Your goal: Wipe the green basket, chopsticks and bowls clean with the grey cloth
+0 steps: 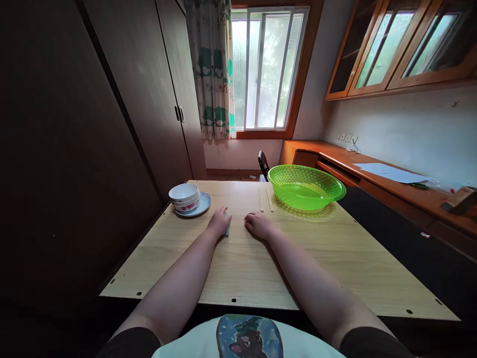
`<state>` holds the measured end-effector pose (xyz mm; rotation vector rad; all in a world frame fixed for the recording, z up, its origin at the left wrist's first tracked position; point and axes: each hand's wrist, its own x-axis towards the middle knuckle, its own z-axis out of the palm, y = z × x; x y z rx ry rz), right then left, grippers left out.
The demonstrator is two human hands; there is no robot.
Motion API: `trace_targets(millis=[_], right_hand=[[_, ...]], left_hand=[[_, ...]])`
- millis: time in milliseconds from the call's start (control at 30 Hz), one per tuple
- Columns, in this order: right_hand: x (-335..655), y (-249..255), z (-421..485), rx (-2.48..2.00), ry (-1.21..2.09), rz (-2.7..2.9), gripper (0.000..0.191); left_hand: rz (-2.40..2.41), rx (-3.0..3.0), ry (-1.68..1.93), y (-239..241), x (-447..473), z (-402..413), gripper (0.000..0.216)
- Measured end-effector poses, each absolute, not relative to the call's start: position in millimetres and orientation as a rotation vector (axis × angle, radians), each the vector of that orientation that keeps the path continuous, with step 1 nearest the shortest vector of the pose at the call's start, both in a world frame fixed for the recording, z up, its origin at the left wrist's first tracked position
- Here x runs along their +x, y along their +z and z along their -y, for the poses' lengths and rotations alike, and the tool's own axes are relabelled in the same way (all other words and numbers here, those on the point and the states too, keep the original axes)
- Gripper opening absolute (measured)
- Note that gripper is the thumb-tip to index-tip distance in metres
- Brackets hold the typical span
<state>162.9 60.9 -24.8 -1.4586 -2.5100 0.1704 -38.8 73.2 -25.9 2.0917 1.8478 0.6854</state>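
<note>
My left hand (219,221) lies over a small patterned cloth (227,227) near the middle of the table, its fingers bent round it; most of the cloth is hidden under the palm. Just to the right, my right hand (257,224) rests on the tabletop, holding nothing, with its fingers loosely curved and partly apart. Beyond the left hand, a stack of white floral bowls (184,195) stands on a blue-rimmed plate (205,203). Light wooden chopsticks (261,199) lie in two groups past my right hand.
At the back right of the wooden table (238,273) sits a large green plastic basket (306,188). Behind it is a black folding chair (263,163). A dark wardrobe (141,99) flanks the left, and an orange desk (346,158) with papers runs along the right wall.
</note>
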Motion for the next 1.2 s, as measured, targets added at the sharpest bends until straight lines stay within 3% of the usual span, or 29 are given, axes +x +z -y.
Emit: trace_targets(millis=[233, 500, 700, 1000, 1200], right_hand=[[157.0, -24.8, -56.9, -1.455, 0.243, 2.42, 0.038], [117.1, -34.5, -32.2, -1.081, 0.478, 2.571, 0.081], [112.8, -35.5, -28.8, -1.053, 0.472, 2.648, 0.076], [115.3, -36.2, -30.6, -1.101, 0.372, 2.59, 0.065], [109.7, -34.1, -30.1, -1.074, 0.421, 2.632, 0.073]], left_hand=[[-2.155, 1.948, 1.037, 14.3, -68.7, -73.0, 0.039], [-2.595, 1.925, 1.028, 26.9, -128.7, -86.4, 0.04], [-2.559, 2.04, 0.827, 12.0, -151.4, -92.7, 0.032], [-2.437, 2.084, 1.089, 6.0, -157.7, -91.8, 0.024], [-2.296, 2.217, 1.373, 8.2, -153.8, -87.1, 0.02]])
